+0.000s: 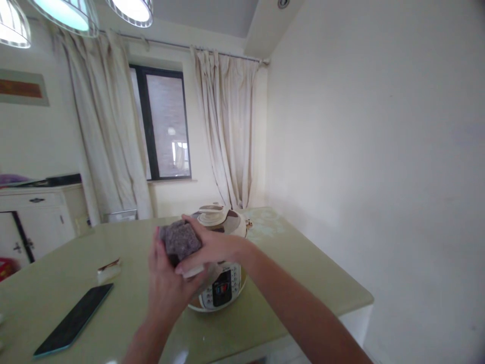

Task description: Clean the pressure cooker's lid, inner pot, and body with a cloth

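A bunched grey, fuzzy cloth (181,241) is held up over the table between both hands. My left hand (166,280) closes on it from the left and below. From the right, my right hand (214,247) grips it with thumb and fingers on its near and far sides. Right behind the hands stands a white electric pressure cooker (237,275) with a dark display and a row of buttons on its front. Its lid and handle (212,215) show above my right hand; the hands and forearm hide its middle.
On the green tabletop (129,323) a dark flat tablet-like device (76,318) lies at the left, with a small whitish item (108,271) beyond it. The right wall (379,151) runs alongside the table. A white cabinet (41,212) stands far left.
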A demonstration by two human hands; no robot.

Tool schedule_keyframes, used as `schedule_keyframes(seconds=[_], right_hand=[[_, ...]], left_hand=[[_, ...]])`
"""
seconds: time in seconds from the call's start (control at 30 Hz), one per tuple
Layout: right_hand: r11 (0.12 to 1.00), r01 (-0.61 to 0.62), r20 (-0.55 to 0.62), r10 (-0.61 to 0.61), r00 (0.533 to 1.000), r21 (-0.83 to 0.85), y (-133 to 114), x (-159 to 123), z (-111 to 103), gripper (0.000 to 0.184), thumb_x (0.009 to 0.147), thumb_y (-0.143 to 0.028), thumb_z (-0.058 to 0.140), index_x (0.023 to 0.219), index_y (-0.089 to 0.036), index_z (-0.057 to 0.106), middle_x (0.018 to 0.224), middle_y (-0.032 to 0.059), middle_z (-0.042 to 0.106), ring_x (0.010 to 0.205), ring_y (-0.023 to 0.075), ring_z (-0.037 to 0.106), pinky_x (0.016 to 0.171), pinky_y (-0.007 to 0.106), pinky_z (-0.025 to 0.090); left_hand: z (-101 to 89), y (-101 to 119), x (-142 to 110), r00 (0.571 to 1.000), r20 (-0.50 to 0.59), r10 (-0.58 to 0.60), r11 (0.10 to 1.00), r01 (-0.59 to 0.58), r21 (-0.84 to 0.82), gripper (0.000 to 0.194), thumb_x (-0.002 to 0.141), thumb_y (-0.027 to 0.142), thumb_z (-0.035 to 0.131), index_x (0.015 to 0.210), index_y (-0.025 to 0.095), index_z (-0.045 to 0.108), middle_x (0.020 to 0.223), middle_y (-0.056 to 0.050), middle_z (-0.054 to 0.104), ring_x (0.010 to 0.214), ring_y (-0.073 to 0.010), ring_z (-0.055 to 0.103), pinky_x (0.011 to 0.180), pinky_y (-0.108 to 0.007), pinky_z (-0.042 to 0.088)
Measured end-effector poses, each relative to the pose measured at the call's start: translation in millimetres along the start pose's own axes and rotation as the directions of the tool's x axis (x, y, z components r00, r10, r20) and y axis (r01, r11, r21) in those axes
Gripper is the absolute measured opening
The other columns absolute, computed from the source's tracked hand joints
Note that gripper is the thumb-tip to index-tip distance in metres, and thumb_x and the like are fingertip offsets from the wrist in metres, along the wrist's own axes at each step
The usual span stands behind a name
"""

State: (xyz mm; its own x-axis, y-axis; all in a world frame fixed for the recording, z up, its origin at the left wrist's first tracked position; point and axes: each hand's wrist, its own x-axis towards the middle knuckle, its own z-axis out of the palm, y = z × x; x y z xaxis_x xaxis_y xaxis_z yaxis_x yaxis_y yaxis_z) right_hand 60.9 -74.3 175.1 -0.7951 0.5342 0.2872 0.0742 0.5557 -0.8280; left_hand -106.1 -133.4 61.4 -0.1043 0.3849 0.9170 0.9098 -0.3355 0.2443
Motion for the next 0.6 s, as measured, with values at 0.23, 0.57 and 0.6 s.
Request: schedule_keyframes(seconds=[0.23,0.57,0.6], right_hand=[[0.896,-0.210,-0.443,0.016,0.896,-0.392,8.0,20.6,-51.8,0.064,0.098,-0.055,0.070,0.150,-0.020,0.058,0.139,0.0175,0.067,0.127,0.0310,0.065,0.109,0.046,0.049],[0.661,-0.368,-0.507,-0.023,0.862,-0.654,61.8,74.5,-36.7,0.045,0.105,-0.052,0.055,0.135,-0.021,0.071,0.126,0.0187,0.072,0.121,0.0346,0.066,0.101,0.047,0.050],[0.669,-0.352,-0.500,-0.035,0.865,-0.655,65.7,76.3,-40.2,0.048,0.105,-0.055,0.056,0.135,-0.021,0.071,0.126,0.0188,0.072,0.121,0.0342,0.066,0.102,0.046,0.050]], left_hand=[[4.6,-29.1,76.9,0.933,0.328,-0.146,0.967,0.065,0.246,0.059,0.094,0.055,0.056,0.140,0.019,0.063,0.143,-0.017,0.065,0.148,-0.0389,0.050,0.123,-0.055,0.041],[55.2,-57.6,150.8,0.783,0.551,-0.287,0.930,0.090,0.357,0.068,0.092,0.043,0.054,0.157,0.027,0.049,0.135,-0.017,0.071,0.117,-0.0375,0.073,0.098,-0.046,0.054],[63.3,-69.8,159.0,0.770,0.560,-0.305,0.933,0.124,0.337,0.061,0.089,0.043,0.057,0.148,0.026,0.058,0.127,-0.015,0.074,0.115,-0.0367,0.074,0.097,-0.044,0.054]])
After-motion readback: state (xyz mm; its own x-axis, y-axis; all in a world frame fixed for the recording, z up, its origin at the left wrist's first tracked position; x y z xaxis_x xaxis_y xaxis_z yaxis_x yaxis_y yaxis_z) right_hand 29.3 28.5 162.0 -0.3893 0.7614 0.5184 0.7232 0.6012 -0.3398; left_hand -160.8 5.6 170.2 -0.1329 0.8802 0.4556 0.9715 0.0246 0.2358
